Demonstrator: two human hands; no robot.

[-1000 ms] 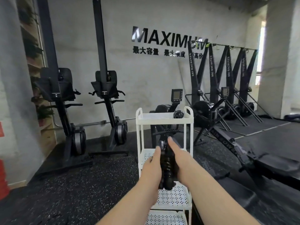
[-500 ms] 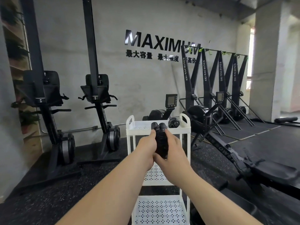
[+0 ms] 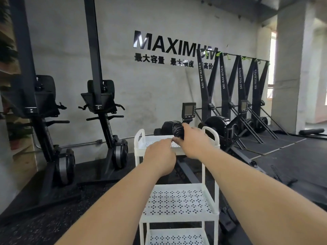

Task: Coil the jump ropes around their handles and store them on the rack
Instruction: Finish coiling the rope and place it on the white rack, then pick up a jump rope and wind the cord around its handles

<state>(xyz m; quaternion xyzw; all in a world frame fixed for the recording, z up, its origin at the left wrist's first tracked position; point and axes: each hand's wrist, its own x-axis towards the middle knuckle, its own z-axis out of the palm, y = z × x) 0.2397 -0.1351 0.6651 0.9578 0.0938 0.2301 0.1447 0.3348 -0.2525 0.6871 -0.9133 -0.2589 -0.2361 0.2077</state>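
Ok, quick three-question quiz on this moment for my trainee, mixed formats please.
1. True or false: the coiled jump rope is in the right hand.
2. Over which tier of the white rack is the rope held: A top, B middle, C bottom?
3. Fill in: the left hand is ____ the rope.

Key: 1 true. 2 A, the top tray. 3 off; it sits just below and left of the bundle, apparently not gripping it.

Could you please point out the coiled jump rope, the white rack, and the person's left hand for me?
coiled jump rope (image 3: 178,129), head view, on the black coils above the right hand.
white rack (image 3: 211,133), head view, on its top right handle loop.
left hand (image 3: 160,156), head view, on the back of the hand.
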